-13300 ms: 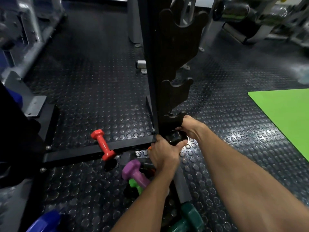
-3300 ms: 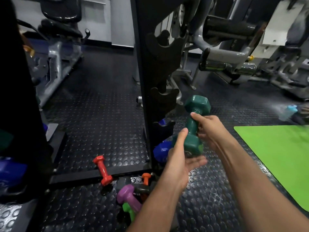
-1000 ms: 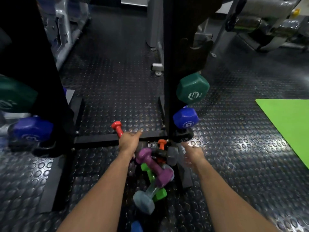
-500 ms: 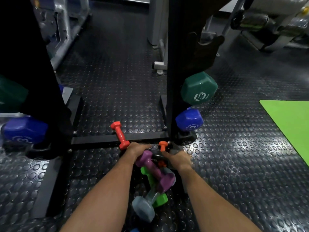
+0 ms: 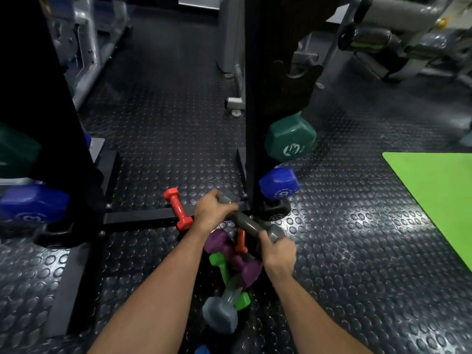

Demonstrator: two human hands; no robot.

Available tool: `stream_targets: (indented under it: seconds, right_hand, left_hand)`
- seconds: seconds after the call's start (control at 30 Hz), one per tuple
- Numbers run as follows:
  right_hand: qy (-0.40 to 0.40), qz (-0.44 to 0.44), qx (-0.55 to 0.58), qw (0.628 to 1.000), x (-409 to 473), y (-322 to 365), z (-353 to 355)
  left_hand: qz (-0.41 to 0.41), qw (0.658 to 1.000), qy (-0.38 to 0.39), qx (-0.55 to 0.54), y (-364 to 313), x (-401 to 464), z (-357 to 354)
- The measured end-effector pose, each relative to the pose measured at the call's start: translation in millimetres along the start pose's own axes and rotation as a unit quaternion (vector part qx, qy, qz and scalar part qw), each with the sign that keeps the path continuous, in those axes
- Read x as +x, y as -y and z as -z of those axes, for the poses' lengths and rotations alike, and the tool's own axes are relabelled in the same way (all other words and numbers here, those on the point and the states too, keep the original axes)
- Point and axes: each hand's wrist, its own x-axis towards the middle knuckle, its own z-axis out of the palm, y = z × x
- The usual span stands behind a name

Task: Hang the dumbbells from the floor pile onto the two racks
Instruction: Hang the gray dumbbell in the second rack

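**Grey dumbbell taken at both ends, above the floor pile**

Head view: the left hand (image 5: pixel 213 212) curled its fingers over the far head of a grey dumbbell (image 5: pixel 249 224), and the right hand (image 5: pixel 277 252) wrapped the near head, thumb toward the bar. The bar ran slantwise between the two sets of fingers, bare along its middle. It sat just above the pile; whether it touched anything beneath could not be told.

The dumbbell looked rigid and coated in a matt skin, so likely grippy rather than slick. Needing both hands suggested real weight. The bare handle between the hands seemed the surer place to hold; the blocky heads fill the palm and could roll.

Below the right fingers lay the purple dumbbell (image 5: pixel 231 254), an orange one (image 5: pixel 240 241), a green one (image 5: pixel 224 270) and a pale grey-blue one (image 5: pixel 222 311), stacked across each other. Left of the left fingers a red dumbbell (image 5: pixel 178 209) lay over the rack's base bar (image 5: pixel 138 217). Beyond the fingers rose the rack post (image 5: pixel 258 98), with a green-headed weight (image 5: pixel 290 139) and a blue one (image 5: pixel 279 183) already hung and an empty cradle (image 5: pixel 296 80) above them.

The floor (image 5: pixel 163 123) was dark studded rubber, firm and non-slip. A green mat (image 5: pixel 439 190) lay well to the right, gym machines behind
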Motion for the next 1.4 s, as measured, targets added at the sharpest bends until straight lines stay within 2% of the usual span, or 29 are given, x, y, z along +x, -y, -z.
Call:
stream_targets:
  seconds: [0.2, 0.27, 0.4, 0.5, 0.53, 0.63, 0.73, 0.8, 0.9, 0.97, 1.1, 1.3, 1.4]
  right_hand:
    - [-0.057, 0.052, 0.035, 0.996, -3, -5, 58]
    - [-0.056, 0.061, 0.03, 0.996, -1, -3, 77]
    - [-0.03, 0.07, 0.011, 0.997, 3, 5, 114]
    - [-0.038, 0.057, 0.006, 0.998, 7, 17, 139]
    - [-0.041, 0.046, 0.006, 0.998, 8, 20, 147]
    - [-0.07, 0.032, 0.027, 0.997, 1, 32, 168]
    - [-0.117, 0.016, 0.171, 0.978, -11, 38, 184]
    - [-0.087, -0.033, 0.35, 0.932, -21, 45, 190]
    - [0.051, -0.093, 0.531, 0.841, -31, 61, 202]
    - [0.115, -0.072, 0.537, 0.833, -38, 74, 215]
    - [0.178, -0.021, 0.482, 0.858, -43, 110, 234]
    - [0.14, 0.105, 0.457, 0.872, -40, 178, 260]
    - [0.12, 0.155, 0.438, 0.877, -36, 207, 276]
  left_hand:
    - [0.021, 0.994, 0.111, -0.015, -23, -17, -5]
    - [0.057, 0.987, 0.148, -0.037, -32, -25, -3]
    - [0.097, 0.971, 0.219, -0.01, -61, -35, 8]
    - [0.096, 0.946, 0.308, -0.026, -83, -55, 21]
    - [0.09, 0.944, 0.317, -0.013, -88, -64, 22]
    - [0.069, 0.957, 0.278, -0.049, -100, -96, 20]
    - [0.08, 0.956, 0.243, -0.143, -111, -122, 10]
    - [0.096, 0.948, 0.223, -0.204, -119, -136, 5]
    - [0.101, 0.939, 0.212, -0.25, -135, -154, 5]
    - [0.106, 0.932, 0.2, -0.284, -148, -164, 6]
    - [0.088, 0.918, 0.197, -0.334, -181, -171, 11]
    - [0.024, 0.904, 0.205, -0.375, -237, -170, 25]
    - [-0.014, 0.905, 0.234, -0.354, -260, -164, 34]
